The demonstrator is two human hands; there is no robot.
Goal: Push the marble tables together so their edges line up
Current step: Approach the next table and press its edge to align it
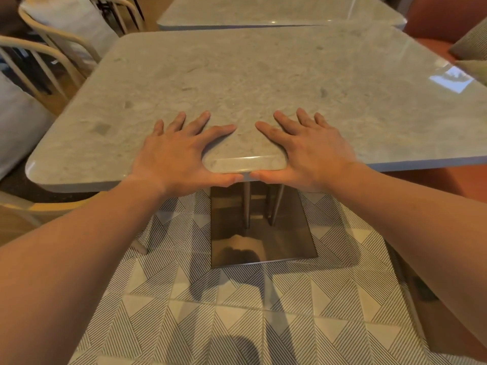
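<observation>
My left hand [181, 154] and right hand [311, 151] lie flat on the near marble worktop [263, 83] at its front edge. Fingers are straight and spread on top, and the thumbs run along the rounded edge with tips nearly meeting. The slab is glossy grey-green, mottled, with rounded corners. The far marble worktop [276, 9], same stone, sits just beyond its far edge; I can't tell if they touch. Under the near slab is a square brushed-metal base [261, 246] on a striped geometric tile floor [237, 325]. Cream bent-frame chairs [52, 48] stand at left.
</observation>
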